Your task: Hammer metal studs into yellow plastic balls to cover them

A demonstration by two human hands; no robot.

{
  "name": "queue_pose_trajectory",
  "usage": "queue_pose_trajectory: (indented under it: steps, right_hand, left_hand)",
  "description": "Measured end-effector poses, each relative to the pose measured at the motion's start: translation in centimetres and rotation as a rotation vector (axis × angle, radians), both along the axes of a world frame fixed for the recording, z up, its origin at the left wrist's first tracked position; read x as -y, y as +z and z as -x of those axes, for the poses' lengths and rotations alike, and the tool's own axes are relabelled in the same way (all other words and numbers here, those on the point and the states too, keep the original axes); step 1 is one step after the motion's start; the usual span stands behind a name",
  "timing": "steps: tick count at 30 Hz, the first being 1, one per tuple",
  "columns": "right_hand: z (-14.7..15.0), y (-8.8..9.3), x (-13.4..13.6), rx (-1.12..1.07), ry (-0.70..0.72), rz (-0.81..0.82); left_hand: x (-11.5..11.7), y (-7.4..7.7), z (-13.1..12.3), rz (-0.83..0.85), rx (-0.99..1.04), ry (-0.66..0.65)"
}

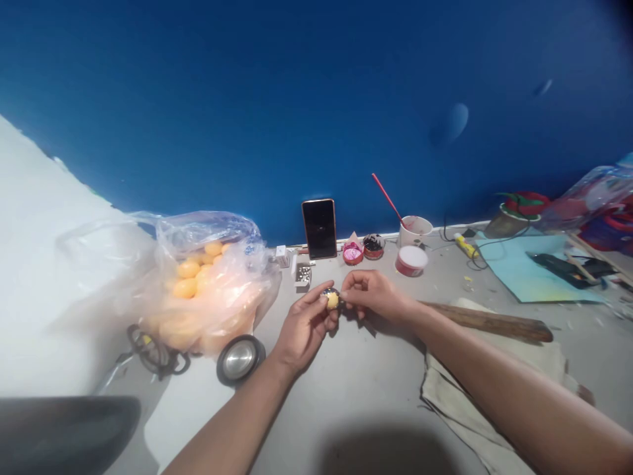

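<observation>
My left hand (307, 323) pinches a small rounded yellow piece (332, 300) with a dark, speckled edge between thumb and fingers, held above the table. At the right side of this piece, the fingertips of my right hand (368, 293) are pressed together, close against its edge. Whatever those fingertips hold is too small to make out. Just beyond my left hand is a small open white box (302, 274) of shiny bits. Behind the hands stand a round red container with pink contents (353, 253) and another with black pieces (373, 247).
A phone (319, 228) leans upright against the blue wall. On the left are a clear bag of yellow egg-shaped things (198, 269) and a round metal-centred disc (240, 359). A white cup (415, 231), wooden stick (494, 321), cloth (457, 396) and light-blue sheet (514, 267) lie rightward.
</observation>
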State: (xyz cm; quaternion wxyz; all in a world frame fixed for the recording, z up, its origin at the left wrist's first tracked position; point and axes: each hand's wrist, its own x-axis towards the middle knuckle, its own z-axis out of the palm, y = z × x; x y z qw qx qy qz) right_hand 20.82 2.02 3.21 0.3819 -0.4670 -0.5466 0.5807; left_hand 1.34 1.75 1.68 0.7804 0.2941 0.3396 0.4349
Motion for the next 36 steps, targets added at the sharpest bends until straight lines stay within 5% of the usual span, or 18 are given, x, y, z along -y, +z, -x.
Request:
queue_pose_trajectory:
  steps: [16,26,36]
  right_hand:
    - [0.43,-0.04,0.05,0.035,-0.004,-0.037]
    - [0.31,0.44,0.17,0.088,0.002,-0.058]
    - [0.49,0.68,0.28,0.07,0.002,-0.016]
  left_hand:
    - [0.4,-0.47,-0.41,-0.161,-0.116,-0.036]
    - [-0.04,-0.63,-0.41,-0.078,-0.043,0.0]
    - [-0.11,0.02,-0.13,-0.092,-0.061,-0.102]
